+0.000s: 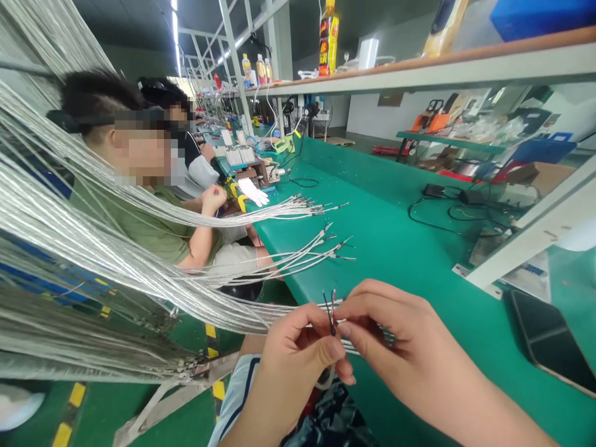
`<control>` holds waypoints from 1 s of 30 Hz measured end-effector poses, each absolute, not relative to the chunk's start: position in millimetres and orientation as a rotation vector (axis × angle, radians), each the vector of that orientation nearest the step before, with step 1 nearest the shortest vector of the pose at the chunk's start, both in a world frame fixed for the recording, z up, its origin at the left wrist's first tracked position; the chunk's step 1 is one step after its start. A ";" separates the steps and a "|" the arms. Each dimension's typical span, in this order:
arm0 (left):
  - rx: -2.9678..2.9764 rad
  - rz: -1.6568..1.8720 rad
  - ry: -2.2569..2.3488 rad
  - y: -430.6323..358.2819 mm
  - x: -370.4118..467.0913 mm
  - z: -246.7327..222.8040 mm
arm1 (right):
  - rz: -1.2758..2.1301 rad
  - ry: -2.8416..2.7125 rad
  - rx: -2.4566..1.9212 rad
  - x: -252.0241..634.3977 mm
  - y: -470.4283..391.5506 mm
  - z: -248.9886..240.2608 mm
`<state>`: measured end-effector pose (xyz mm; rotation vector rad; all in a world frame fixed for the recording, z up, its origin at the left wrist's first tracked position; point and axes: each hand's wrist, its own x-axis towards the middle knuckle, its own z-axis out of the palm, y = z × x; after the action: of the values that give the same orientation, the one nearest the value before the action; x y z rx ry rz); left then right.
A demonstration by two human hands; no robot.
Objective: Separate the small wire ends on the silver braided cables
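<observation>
My left hand (307, 351) pinches the end of a pale cable (326, 380), just below where its thin wires come out. Black and red wires (333, 304) stand up between my hands, spread slightly apart. The fingertips of my right hand (386, 335) close on the wires from the other side, thumb and forefinger together. Behind my fingers, more cables of the bundle (274, 313) run in from the left over the table edge. Two further groups of cable ends (321, 248) lie on the green table (372, 233), their tips dark and stripped.
A phone (552, 338) lies at the right on the table, near a slanted white post (535, 223). Black cords with adapters (435, 191) rest behind it. A white glove (252, 192) lies by a small bench machine (246, 158). A co-worker (153, 217) sits at the left, beyond the hanging cables.
</observation>
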<state>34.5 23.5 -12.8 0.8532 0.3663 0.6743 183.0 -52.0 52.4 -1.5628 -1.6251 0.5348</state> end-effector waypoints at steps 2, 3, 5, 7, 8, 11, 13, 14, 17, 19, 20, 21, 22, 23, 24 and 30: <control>0.814 0.661 0.392 22.4 34.3 -11.5 | 0.554 -1.621 -1.563 181.2 -50.5 49.6; 0.806 0.654 0.411 22.1 34.0 -10.5 | 0.560 -1.616 -1.565 180.4 -50.0 48.7; 0.818 0.640 0.448 22.0 32.7 -7.9 | 0.565 -1.597 -1.582 179.5 -49.2 48.0; 0.860 0.629 0.481 21.9 31.3 -4.9 | 0.575 -1.573 -1.595 179.6 -48.2 48.0; 0.885 0.624 0.492 21.7 30.6 -3.6 | 0.583 -1.559 -1.596 179.9 -47.6 47.9; 0.892 0.592 0.505 21.5 29.1 -2.9 | 0.630 -1.527 -1.575 180.8 -45.3 45.4; 0.858 0.573 0.467 22.5 28.1 -6.2 | 0.689 -1.492 -1.560 181.2 -43.7 41.6; 0.846 0.571 0.435 23.5 27.4 -8.9 | 0.731 -1.470 -1.549 181.4 -42.8 39.2; 0.848 0.577 0.369 26.3 25.3 -18.6 | 0.803 -1.434 -1.520 181.6 -39.6 33.2; 0.844 0.567 0.363 26.5 24.4 -22.8 | 0.773 -1.444 -1.511 180.7 -37.8 31.4; 0.834 0.558 0.355 25.9 24.2 -23.7 | 0.755 -1.441 -1.498 179.9 -37.2 31.2; 0.819 0.547 0.335 25.1 24.4 -23.8 | 0.760 -1.418 -1.474 178.8 -36.8 31.1; 0.802 0.535 0.301 24.1 24.8 -23.3 | 0.799 -1.378 -1.438 177.4 -36.5 31.0; 0.783 0.525 0.264 23.1 25.4 -22.6 | 0.864 -1.321 -1.391 175.9 -36.1 30.7; 0.758 0.521 0.237 22.2 25.9 -22.0 | 0.949 -1.251 -1.338 174.3 -35.6 29.9; 0.687 0.509 0.201 23.2 24.8 -27.9 | 1.187 -1.029 -1.175 164.5 -28.9 17.5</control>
<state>24.8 23.2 -27.9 0.6870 0.2015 0.5090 164.5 -28.9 17.5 -1.1752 -1.0292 1.1872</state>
